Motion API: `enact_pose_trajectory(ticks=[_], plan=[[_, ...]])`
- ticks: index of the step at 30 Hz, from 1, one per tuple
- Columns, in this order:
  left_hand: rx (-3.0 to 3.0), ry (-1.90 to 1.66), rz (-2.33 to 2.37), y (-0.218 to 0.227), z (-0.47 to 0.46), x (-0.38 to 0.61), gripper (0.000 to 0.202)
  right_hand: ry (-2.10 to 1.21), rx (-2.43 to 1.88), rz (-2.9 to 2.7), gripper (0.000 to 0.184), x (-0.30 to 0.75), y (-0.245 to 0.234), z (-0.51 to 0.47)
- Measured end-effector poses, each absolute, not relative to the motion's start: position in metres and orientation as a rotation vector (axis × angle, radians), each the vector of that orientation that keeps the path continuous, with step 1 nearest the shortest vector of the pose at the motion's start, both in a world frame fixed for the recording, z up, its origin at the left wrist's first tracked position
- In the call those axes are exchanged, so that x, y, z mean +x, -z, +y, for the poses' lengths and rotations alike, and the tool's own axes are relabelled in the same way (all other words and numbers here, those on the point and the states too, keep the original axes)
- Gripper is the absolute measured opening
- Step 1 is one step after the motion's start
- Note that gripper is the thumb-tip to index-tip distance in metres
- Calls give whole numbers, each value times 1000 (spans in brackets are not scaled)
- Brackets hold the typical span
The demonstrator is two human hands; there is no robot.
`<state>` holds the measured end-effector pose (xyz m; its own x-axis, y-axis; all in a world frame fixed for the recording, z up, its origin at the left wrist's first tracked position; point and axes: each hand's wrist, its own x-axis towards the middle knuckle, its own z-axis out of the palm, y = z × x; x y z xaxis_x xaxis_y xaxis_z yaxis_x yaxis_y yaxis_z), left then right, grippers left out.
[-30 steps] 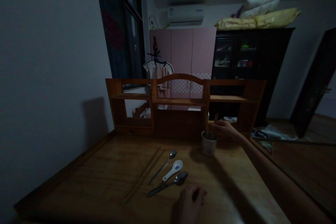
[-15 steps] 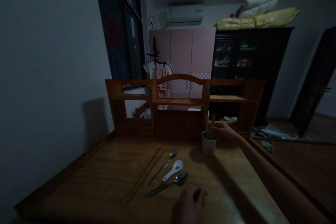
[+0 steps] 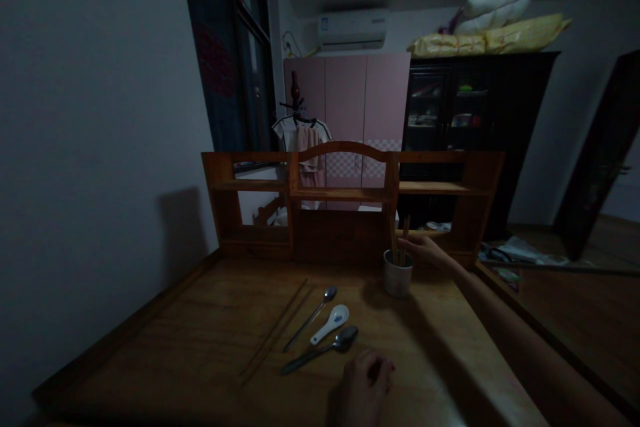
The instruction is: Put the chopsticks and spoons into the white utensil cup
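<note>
Wooden sticks (image 3: 407,227): standing in the cup, right of the frame's centre, in two groups that lean slightly apart.
Right hand (image 3: 424,248): fingertips seem to pinch the right-hand group above the rim; dim light blurs the exact contact.
Cup (image 3: 398,281): pale, upright on the table (image 3: 190,340); a sideways pull on those tall sticks could tip it.
Neighbouring sticks: close beside the pinched ones, so they might get dragged along.
Left hand (image 3: 363,383): bottom centre, loosely curled, nothing seen in it; cannot tell whether its fingertips meet.
Near spoon (image 3: 346,339): just beyond that hand, which could nudge it by sliding.
White spoon (image 3: 339,317), far spoon (image 3: 330,293): farther up, left of the cup.
Shelf (image 3: 343,235): mid-frame, behind everything.
</note>
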<state>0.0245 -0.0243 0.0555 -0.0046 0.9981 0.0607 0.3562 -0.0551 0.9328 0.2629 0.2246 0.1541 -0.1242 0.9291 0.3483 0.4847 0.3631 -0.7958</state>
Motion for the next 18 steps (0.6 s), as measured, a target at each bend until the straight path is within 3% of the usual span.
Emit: enact_pose_trajectory(ticks=[10, 14, 18], plan=[[1428, -1170, 1270, -60, -33, 24, 23, -343, -1342, -1527, 70, 282, -162, 217], [1417, -1422, 1164, -77, -37, -8, 29, -242, -1316, -1451, 61, 289, -162, 193], [1585, -1549, 1611, -92, -18, -94, 28, -226, -1281, -1418, 50, 288, -143, 149]])
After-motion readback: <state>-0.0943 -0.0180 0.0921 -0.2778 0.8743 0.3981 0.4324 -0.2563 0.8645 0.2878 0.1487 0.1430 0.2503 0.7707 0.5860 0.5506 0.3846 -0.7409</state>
